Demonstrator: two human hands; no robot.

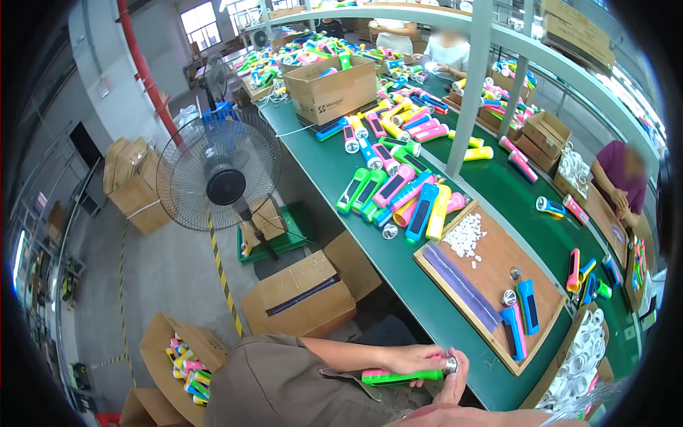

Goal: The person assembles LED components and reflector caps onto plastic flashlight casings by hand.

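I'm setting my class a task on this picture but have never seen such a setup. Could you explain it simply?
There is no robot here, just a person's two bare hands. The picture comes from a wide fisheye camera worn on the head, looking down, so straight edges bend near the rim. The left hand holds a green-and-pink torch by its body; the right hand holds its silvery end. On the green table lie many bright torches, a carton and a tray with small white bits.

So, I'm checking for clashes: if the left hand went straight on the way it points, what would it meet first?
Probably the right hand, at the silver head by the end of the green flashlight that the left hand holds; depth between the hands is unclear.
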